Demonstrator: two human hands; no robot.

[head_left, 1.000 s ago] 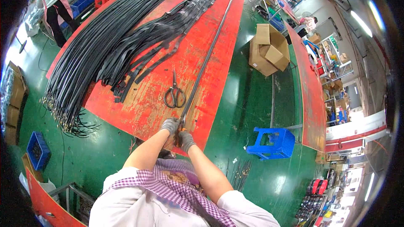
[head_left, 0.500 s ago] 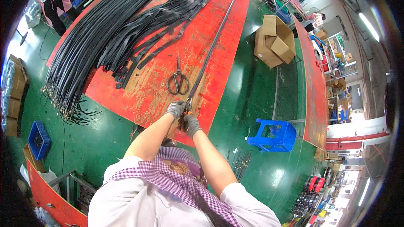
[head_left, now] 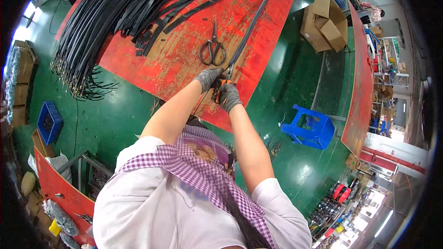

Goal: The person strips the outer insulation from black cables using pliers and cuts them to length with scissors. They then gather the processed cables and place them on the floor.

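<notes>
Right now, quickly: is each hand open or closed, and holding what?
Left hand: closed near the end of the long black cable; grip hidden.
Right hand: closed around an orange-handled tool.

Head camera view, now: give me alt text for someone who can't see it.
A person's gray-gloved right hand grips an orange-handled tool beside the gloved left hand, at the near end of a long, thin black strand on a worn red table. Dark metal scissors lie just beyond, and a thick bundle of black cables spreads to the left.

A long black cable (head_left: 252, 30) lies lengthwise on the red table (head_left: 138, 71), near end at an orange-handled tool (head_left: 224, 82).
</notes>
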